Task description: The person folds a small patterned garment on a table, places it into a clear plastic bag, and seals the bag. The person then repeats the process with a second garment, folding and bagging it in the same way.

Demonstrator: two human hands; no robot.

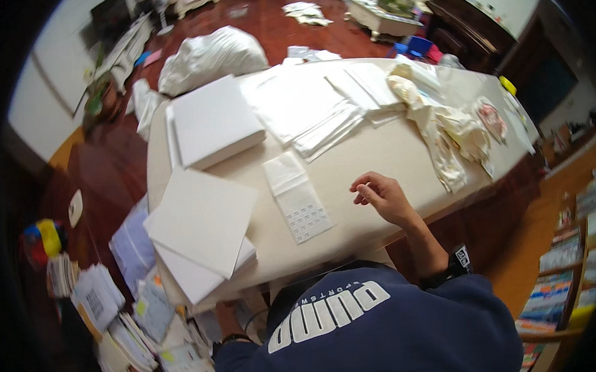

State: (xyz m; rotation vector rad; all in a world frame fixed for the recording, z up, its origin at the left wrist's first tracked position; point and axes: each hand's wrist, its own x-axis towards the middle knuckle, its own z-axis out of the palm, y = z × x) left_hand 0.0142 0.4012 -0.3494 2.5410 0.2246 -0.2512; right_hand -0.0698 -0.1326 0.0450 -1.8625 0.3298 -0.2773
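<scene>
My right hand (pixel 382 196) hovers over the cream table top (pixel 376 152), its fingers loosely curled with nothing visible in them. To its left lies a flat translucent plastic bag (pixel 288 179) with a sheet of small printed stickers (pixel 307 220) at its near end. My left forearm (pixel 228 321) reaches down below the table's near edge, and the hand itself is hidden there. Above that arm, a fanned stack of white sheets or boards (pixel 204 220) rests on the table's left corner. Behind it stands a thick white stack or box (pixel 217 117).
Plastic sleeves (pixel 294 101) spread over the table's far side. A crumpled cream cloth or bag (pixel 448 134) lies at the right. Beyond the far left edge bulges a large white sack (pixel 217 57). Piles of papers (pixel 101 297) crowd the floor at left. Shelved books (pixel 547 295) stand at right.
</scene>
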